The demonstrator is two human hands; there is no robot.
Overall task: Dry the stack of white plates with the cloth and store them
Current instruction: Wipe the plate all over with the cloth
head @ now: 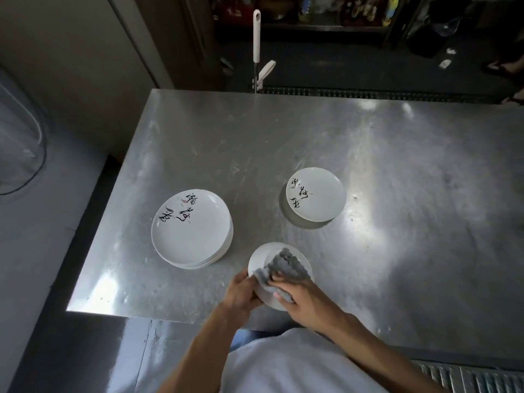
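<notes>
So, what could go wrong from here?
The round white plate is held at the brushed steel table's near edge, the left hand gripping only its rim while the right hand presses the grey cloth on it; it might slip. The stack of white plates nearby could be elbowed.

text: black brush characters | on: stack's top plate (195, 236), single plate (323, 202) | legibility: unreadable

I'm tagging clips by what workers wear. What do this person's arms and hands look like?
The left hand and right hand are bare: no gloves, watch, rings or bands that show. The forearms are uncovered, with no sleeve reaching them. A white shirt covers the chest.
</notes>
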